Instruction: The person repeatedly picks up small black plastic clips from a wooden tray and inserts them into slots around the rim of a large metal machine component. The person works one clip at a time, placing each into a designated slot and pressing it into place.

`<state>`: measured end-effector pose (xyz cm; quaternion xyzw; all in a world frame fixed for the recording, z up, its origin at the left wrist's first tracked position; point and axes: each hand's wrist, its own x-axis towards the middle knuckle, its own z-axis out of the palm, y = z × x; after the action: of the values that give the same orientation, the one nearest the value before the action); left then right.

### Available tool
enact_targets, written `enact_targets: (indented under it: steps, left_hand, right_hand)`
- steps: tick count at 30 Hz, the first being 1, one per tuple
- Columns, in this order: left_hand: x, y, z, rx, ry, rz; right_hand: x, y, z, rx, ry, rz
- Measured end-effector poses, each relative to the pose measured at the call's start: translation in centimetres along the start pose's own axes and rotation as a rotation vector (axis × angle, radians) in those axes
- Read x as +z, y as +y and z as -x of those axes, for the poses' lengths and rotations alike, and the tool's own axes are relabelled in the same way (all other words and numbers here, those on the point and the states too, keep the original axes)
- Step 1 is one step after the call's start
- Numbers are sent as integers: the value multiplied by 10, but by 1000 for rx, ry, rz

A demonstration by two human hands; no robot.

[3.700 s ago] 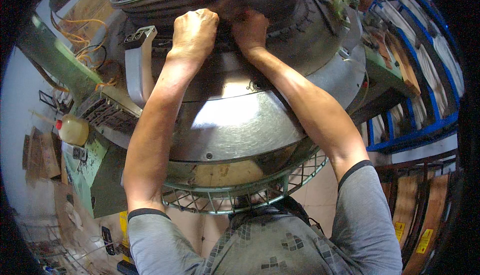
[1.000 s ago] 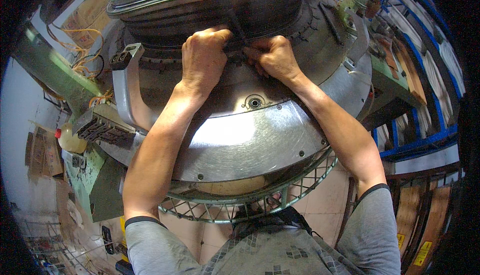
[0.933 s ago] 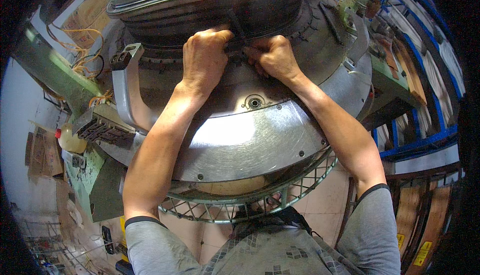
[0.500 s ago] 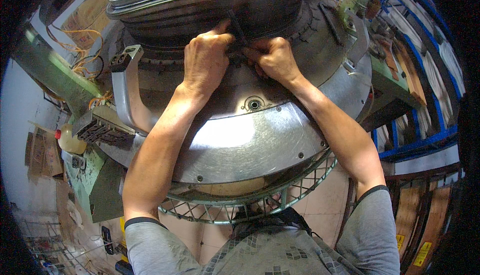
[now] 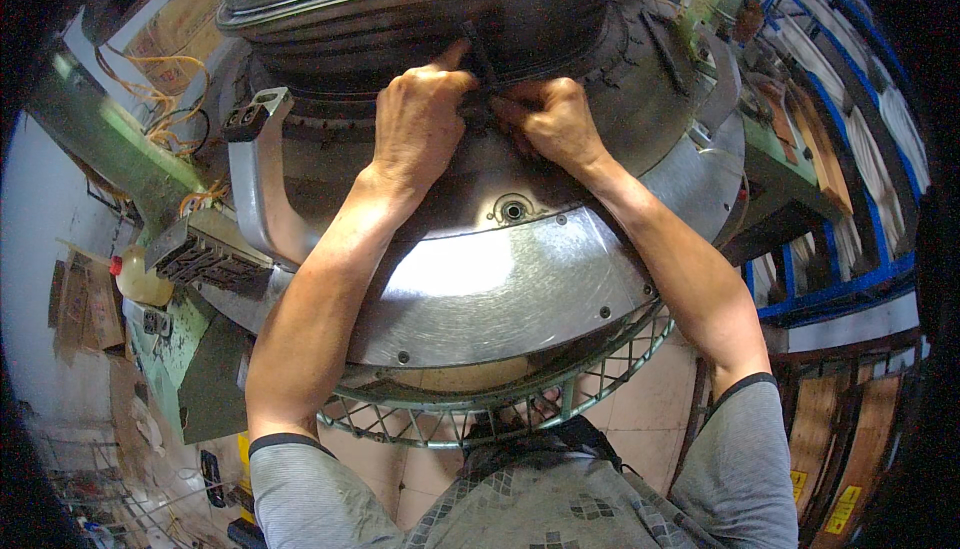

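Both my hands work at the dark lower part of a large round metal machine [image 5: 470, 299], just below its raised drum [image 5: 340, 54]. My left hand [image 5: 420, 124] is closed, its index finger reaching up along a thin dark strip [image 5: 478, 47] that stands tilted against the drum. My right hand [image 5: 562, 127] is closed too, with thumb and fingers pinched together by the strip's lower end. What sits between those right fingertips is hidden in shadow. Below the hands, a small round socket [image 5: 513, 211] shows in the metal.
A metal bracket arm [image 5: 262, 184] rises left of my left forearm. Green machine legs [image 5: 125, 134] stand at the sides. A green lattice ring [image 5: 455, 429] curves under the machine's near edge. Blue racking [image 5: 840, 284] is at right, a capped plastic jug [image 5: 145, 279] at left.
My hands and the dark strip stay close together in nearly the same place. The whole view has shifted very slightly.
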<state>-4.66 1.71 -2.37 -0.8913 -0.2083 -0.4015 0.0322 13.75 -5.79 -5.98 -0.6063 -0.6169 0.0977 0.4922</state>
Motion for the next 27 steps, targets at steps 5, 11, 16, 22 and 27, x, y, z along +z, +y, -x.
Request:
enact_targets:
  steps: [5, 11, 16, 22, 27]
  left_hand:
    - [-1, 0, 0, -16, -9, 7]
    - [0, 0, 0, -8, 1, 26]
    - [1, 0, -1, -17, 10, 31]
    - [2, 0, 0, 2, 20, 30]
    - [1, 1, 0, -9, 1, 28]
  right_hand:
    - [1, 0, 1, -60, 15, -30]
    - [2, 0, 2, -96, 34, -37]
    - [2, 1, 0, -103, 44, 7]
    - [1, -1, 1, -35, 25, -11]
    - [-1, -5, 0, 23, 13, 31]
